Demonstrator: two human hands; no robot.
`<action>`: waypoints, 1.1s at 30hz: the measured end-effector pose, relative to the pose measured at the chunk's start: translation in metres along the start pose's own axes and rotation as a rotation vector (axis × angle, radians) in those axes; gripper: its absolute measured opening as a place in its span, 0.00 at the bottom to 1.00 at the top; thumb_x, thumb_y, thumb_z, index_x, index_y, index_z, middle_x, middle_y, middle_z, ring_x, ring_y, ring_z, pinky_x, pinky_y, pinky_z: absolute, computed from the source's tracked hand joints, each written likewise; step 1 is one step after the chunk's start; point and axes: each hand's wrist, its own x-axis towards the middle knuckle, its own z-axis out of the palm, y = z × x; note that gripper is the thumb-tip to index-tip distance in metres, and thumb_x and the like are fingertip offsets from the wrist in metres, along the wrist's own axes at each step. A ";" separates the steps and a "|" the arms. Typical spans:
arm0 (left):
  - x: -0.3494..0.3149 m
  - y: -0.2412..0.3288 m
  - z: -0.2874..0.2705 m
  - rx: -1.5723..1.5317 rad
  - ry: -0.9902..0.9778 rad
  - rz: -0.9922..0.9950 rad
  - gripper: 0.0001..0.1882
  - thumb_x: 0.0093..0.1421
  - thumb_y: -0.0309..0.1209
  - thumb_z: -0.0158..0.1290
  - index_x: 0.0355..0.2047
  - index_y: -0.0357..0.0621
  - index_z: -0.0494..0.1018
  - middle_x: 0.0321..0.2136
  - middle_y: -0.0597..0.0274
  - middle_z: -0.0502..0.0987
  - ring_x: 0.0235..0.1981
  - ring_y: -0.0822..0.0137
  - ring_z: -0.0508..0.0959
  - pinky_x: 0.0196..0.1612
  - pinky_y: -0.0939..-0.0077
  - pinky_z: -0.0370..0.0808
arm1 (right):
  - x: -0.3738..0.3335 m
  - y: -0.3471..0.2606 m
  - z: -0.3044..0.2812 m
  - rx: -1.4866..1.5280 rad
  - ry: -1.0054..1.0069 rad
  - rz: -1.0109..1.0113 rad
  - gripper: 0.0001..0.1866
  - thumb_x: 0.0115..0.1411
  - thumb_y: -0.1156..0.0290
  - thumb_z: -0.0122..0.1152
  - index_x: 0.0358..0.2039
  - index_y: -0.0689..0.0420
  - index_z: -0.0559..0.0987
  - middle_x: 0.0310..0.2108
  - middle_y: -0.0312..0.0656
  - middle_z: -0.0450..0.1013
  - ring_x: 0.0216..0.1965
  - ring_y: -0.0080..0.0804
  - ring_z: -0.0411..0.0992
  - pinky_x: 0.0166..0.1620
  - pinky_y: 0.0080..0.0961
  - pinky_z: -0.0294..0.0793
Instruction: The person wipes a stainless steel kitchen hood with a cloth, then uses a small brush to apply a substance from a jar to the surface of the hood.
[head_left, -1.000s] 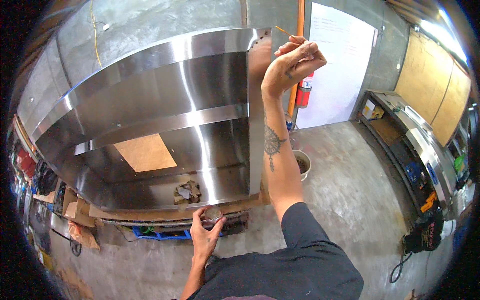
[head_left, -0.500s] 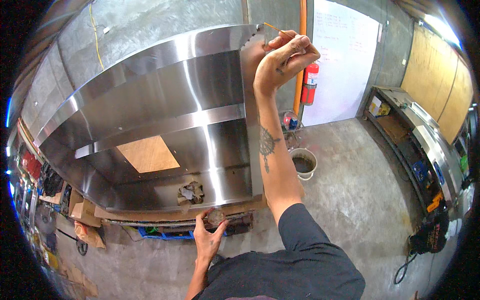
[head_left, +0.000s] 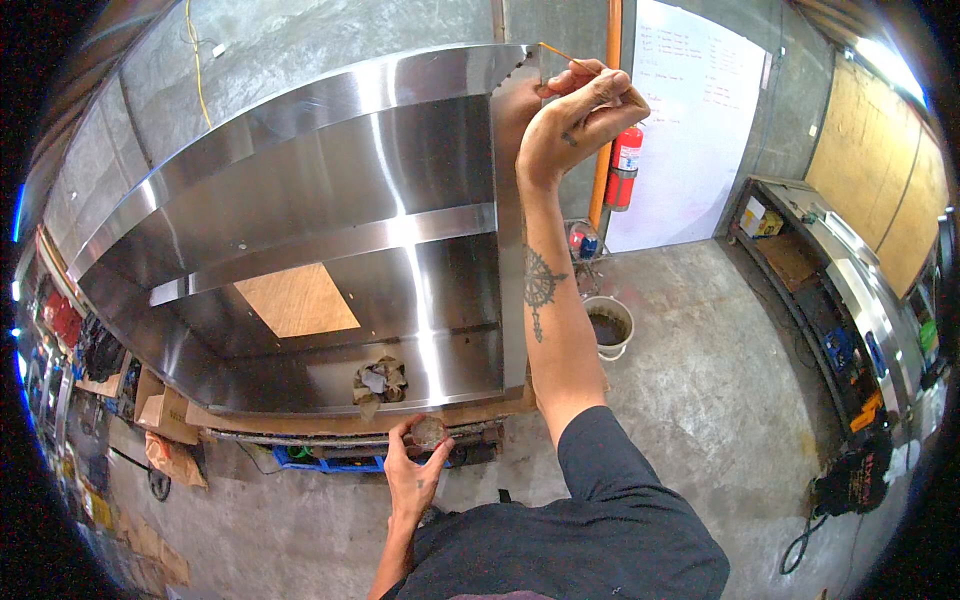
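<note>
A large stainless steel housing (head_left: 300, 175), open toward me, fills the left and middle of the head view. At its upper right corner my right hand (head_left: 585, 105) is raised, fingers pinched on a thin orange stick (head_left: 559, 53). The stick's far tip meets or nearly meets the corner, close to a row of small dark marks. Low down, by the housing's front edge, my left hand (head_left: 412, 470) grips a small round clear container (head_left: 428, 432) between thumb and fingers. What is inside the container is too unclear to tell. A crumpled rag (head_left: 380, 382) lies on the housing's lower lip, just above that hand.
A wooden board (head_left: 298, 302) shows through an opening in the housing. Under it stands a bench with a blue crate (head_left: 345, 463). To the right are a bucket (head_left: 608, 328), a red fire extinguisher (head_left: 624, 168), a whiteboard (head_left: 690, 130) and a long workbench (head_left: 815, 270). Cardboard boxes (head_left: 165, 412) stand at left.
The view has shifted slightly, with the housing's right side now a little farther right. My right hand stays by the corner with the stick; my left hand still holds the container.
</note>
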 end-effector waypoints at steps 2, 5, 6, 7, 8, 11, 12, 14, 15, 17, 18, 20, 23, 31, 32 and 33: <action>-0.001 -0.001 0.000 -0.003 -0.002 -0.001 0.31 0.57 0.32 0.73 0.57 0.36 0.73 0.49 0.48 0.82 0.47 0.58 0.83 0.53 0.64 0.79 | -0.001 0.000 -0.001 0.002 0.012 -0.003 0.14 0.81 0.59 0.40 0.43 0.57 0.60 0.32 0.41 0.70 0.23 0.21 0.67 0.29 0.19 0.71; -0.001 -0.002 -0.001 -0.011 -0.005 -0.003 0.31 0.57 0.32 0.72 0.57 0.36 0.73 0.49 0.47 0.81 0.48 0.57 0.83 0.53 0.64 0.78 | -0.001 0.004 -0.002 0.016 0.017 -0.023 0.14 0.81 0.59 0.40 0.43 0.57 0.60 0.32 0.41 0.70 0.23 0.21 0.67 0.29 0.19 0.71; -0.001 -0.002 -0.001 -0.006 -0.006 -0.007 0.31 0.57 0.32 0.72 0.57 0.36 0.73 0.49 0.47 0.81 0.48 0.57 0.83 0.54 0.64 0.78 | 0.000 0.006 -0.002 0.010 0.015 -0.035 0.14 0.81 0.59 0.40 0.43 0.57 0.60 0.32 0.41 0.70 0.23 0.21 0.67 0.29 0.19 0.71; -0.002 -0.003 -0.001 -0.001 -0.007 -0.012 0.31 0.57 0.32 0.72 0.58 0.36 0.73 0.49 0.47 0.81 0.48 0.57 0.83 0.54 0.64 0.78 | 0.000 0.005 -0.002 0.005 0.012 -0.046 0.14 0.81 0.58 0.40 0.43 0.57 0.60 0.32 0.41 0.70 0.23 0.21 0.67 0.29 0.19 0.71; -0.003 -0.004 -0.002 0.000 -0.008 -0.013 0.31 0.57 0.32 0.72 0.58 0.36 0.73 0.50 0.48 0.81 0.48 0.57 0.83 0.54 0.64 0.78 | -0.001 0.004 -0.002 0.007 0.010 -0.039 0.14 0.81 0.58 0.40 0.43 0.57 0.60 0.32 0.41 0.70 0.23 0.20 0.67 0.29 0.18 0.70; -0.004 -0.007 -0.002 -0.004 -0.007 -0.029 0.31 0.57 0.33 0.72 0.58 0.36 0.73 0.50 0.48 0.81 0.48 0.58 0.82 0.54 0.64 0.77 | -0.003 0.003 -0.004 0.006 -0.002 -0.031 0.15 0.81 0.58 0.40 0.43 0.57 0.60 0.32 0.41 0.71 0.23 0.19 0.67 0.28 0.17 0.71; -0.005 -0.005 -0.002 -0.008 -0.005 -0.041 0.31 0.57 0.32 0.72 0.58 0.37 0.73 0.50 0.48 0.81 0.48 0.58 0.82 0.54 0.64 0.77 | -0.004 0.003 -0.005 0.000 -0.008 -0.036 0.14 0.81 0.58 0.41 0.43 0.57 0.60 0.31 0.42 0.72 0.23 0.19 0.68 0.27 0.16 0.72; -0.006 -0.003 -0.002 -0.013 -0.001 -0.049 0.31 0.57 0.32 0.72 0.58 0.37 0.73 0.50 0.49 0.81 0.48 0.58 0.82 0.54 0.65 0.78 | -0.005 0.002 -0.005 -0.006 -0.021 -0.051 0.14 0.81 0.59 0.42 0.43 0.56 0.60 0.31 0.43 0.74 0.22 0.18 0.68 0.26 0.14 0.73; -0.006 -0.003 -0.003 -0.014 0.001 -0.045 0.31 0.57 0.32 0.72 0.58 0.37 0.73 0.50 0.49 0.81 0.48 0.59 0.82 0.54 0.65 0.78 | -0.005 0.003 -0.004 -0.007 -0.028 -0.061 0.13 0.81 0.59 0.42 0.43 0.56 0.60 0.31 0.43 0.73 0.22 0.18 0.68 0.26 0.14 0.72; -0.005 -0.003 -0.002 -0.023 -0.002 -0.041 0.31 0.57 0.32 0.72 0.58 0.37 0.73 0.50 0.49 0.81 0.48 0.59 0.83 0.53 0.65 0.78 | -0.004 0.005 -0.005 -0.020 -0.030 -0.085 0.13 0.81 0.60 0.42 0.43 0.56 0.60 0.30 0.43 0.73 0.22 0.18 0.67 0.25 0.13 0.72; -0.005 -0.002 -0.002 -0.030 -0.004 -0.043 0.31 0.57 0.32 0.72 0.57 0.37 0.73 0.50 0.49 0.81 0.47 0.59 0.83 0.53 0.66 0.78 | -0.002 0.009 -0.006 -0.032 -0.025 -0.095 0.12 0.81 0.60 0.41 0.43 0.56 0.60 0.30 0.43 0.73 0.22 0.17 0.67 0.24 0.13 0.72; -0.006 -0.003 -0.003 -0.027 0.000 -0.040 0.31 0.57 0.32 0.72 0.57 0.37 0.73 0.50 0.49 0.81 0.47 0.60 0.83 0.52 0.66 0.78 | -0.003 0.008 -0.005 -0.043 -0.027 -0.087 0.13 0.81 0.59 0.40 0.42 0.56 0.61 0.31 0.41 0.72 0.22 0.18 0.66 0.25 0.14 0.70; -0.006 -0.004 -0.002 -0.011 0.002 -0.034 0.31 0.57 0.32 0.72 0.58 0.37 0.72 0.49 0.49 0.81 0.47 0.59 0.83 0.53 0.65 0.79 | -0.005 0.002 -0.005 -0.040 -0.047 -0.048 0.15 0.81 0.58 0.38 0.41 0.57 0.60 0.32 0.39 0.68 0.23 0.19 0.65 0.28 0.16 0.68; -0.004 -0.006 0.000 0.023 -0.011 -0.036 0.31 0.57 0.32 0.73 0.58 0.37 0.72 0.50 0.47 0.81 0.48 0.57 0.83 0.54 0.64 0.78 | -0.006 0.002 -0.004 0.004 -0.061 -0.003 0.12 0.80 0.61 0.42 0.43 0.55 0.58 0.33 0.41 0.69 0.23 0.19 0.66 0.28 0.16 0.69; -0.004 -0.003 0.000 0.020 -0.013 -0.040 0.31 0.57 0.32 0.72 0.58 0.37 0.72 0.50 0.47 0.81 0.48 0.57 0.83 0.54 0.64 0.78 | -0.007 0.002 -0.004 -0.005 -0.059 -0.005 0.12 0.80 0.61 0.41 0.43 0.55 0.58 0.33 0.41 0.69 0.24 0.19 0.66 0.28 0.16 0.69; -0.004 0.002 0.000 0.017 -0.015 -0.045 0.31 0.57 0.32 0.72 0.58 0.37 0.72 0.50 0.47 0.81 0.48 0.57 0.83 0.54 0.64 0.78 | -0.007 0.002 -0.004 -0.015 -0.057 -0.006 0.11 0.80 0.61 0.41 0.43 0.55 0.59 0.33 0.41 0.69 0.24 0.19 0.66 0.28 0.16 0.69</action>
